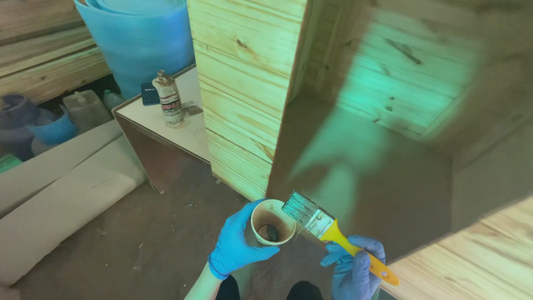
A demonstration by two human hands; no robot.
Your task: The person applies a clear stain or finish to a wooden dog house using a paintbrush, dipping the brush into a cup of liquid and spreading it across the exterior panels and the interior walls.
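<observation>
Left, gloved grip (pixel 236 244) clasps a paper cup (pixel 272 222); right (pixel 352 269) clenches a yellow-handled brush (pixel 327 228); red-labelled bottle (pixel 169 99) behind.

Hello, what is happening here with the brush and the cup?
A person in blue gloves stands at an open wooden cabinet. The left hand holds a small paper cup with a little dark liquid at the bottom. The right hand grips a yellow-handled paintbrush, its bristles resting over the cup's rim. The cabinet's inside panel looks darker than its pale outer boards. Behind, a stained bottle stands on a low white table.
</observation>
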